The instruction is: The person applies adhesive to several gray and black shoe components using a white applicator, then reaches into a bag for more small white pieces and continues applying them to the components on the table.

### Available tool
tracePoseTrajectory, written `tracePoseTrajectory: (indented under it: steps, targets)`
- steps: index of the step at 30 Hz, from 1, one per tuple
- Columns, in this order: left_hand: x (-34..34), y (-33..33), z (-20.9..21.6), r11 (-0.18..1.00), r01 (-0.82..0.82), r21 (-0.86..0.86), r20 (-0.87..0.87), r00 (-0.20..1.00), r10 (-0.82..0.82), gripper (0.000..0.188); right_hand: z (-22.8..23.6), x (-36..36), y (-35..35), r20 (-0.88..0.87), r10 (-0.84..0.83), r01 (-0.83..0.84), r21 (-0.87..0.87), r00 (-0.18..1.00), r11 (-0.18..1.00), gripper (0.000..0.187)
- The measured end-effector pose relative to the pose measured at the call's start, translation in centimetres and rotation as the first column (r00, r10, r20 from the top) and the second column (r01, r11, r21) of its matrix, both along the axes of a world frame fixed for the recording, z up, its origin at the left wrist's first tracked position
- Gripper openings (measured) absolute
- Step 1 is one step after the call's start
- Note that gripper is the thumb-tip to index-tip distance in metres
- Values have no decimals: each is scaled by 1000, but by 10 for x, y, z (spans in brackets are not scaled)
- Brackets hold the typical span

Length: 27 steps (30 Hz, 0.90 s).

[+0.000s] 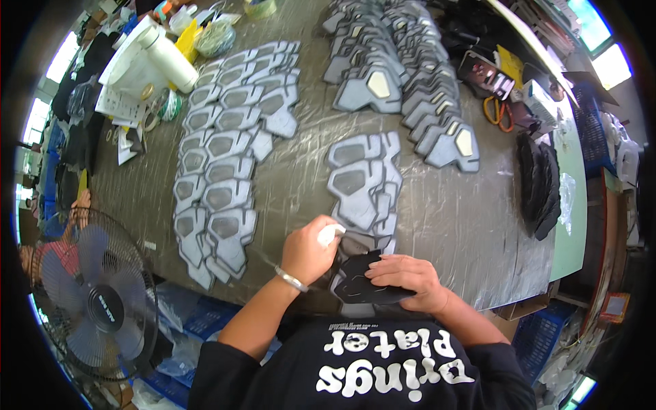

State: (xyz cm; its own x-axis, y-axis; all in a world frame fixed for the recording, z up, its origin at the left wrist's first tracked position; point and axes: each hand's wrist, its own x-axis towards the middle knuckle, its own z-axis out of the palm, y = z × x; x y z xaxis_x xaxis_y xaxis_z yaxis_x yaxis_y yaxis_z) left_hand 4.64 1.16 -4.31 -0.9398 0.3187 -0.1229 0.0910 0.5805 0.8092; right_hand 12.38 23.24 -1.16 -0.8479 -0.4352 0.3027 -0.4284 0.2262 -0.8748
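While the right hand (413, 279) lies over a matt black piece (359, 281), its fingers extended close together, the left hand (309, 247) curls around a small, smooth white object (329, 235). The left grip is closed on that object; whether the right grip pinches the piece's edge cannot be told, as its thumb is hidden. Flat and angular, with thin pale lines, the black piece lies at the near end of a column of overlapping grey panels (355, 181), right before the person's torso.

These panels are many-sided, with dark grooves and borders. More grey panels (229, 229) overlap in rows to the left; farther off, stacked panels (348, 96) carry cream polygonal patches. The dark surface (294, 178) looks glossy and wrinkled. Orange-handled scissors (498, 113) and layered, curved black pieces (538, 184) lie toward the right.
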Motion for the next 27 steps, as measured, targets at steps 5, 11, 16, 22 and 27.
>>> tracePoseTrajectory:
  steps: [5,11,16,22,27]
  targets:
    - [2,2,1,998,-51,-44,-78,996,48,17,17,9,9,315,58,19,-234,947,972,26]
    - [-7,-3,3,996,-18,88,-15,1000,19,19,-2,-50,31,526,-530,732,-321,665,601,13]
    - [5,-12,10,979,-50,196,-4,999,52,21,-14,-151,16,777,-418,868,-321,470,379,30]
    - [12,-13,2,969,-83,232,32,996,78,22,-44,-212,7,805,-346,828,-288,481,482,60]
    - [15,-15,2,964,-61,260,37,998,53,21,-42,-192,15,520,-683,792,19,514,610,57]
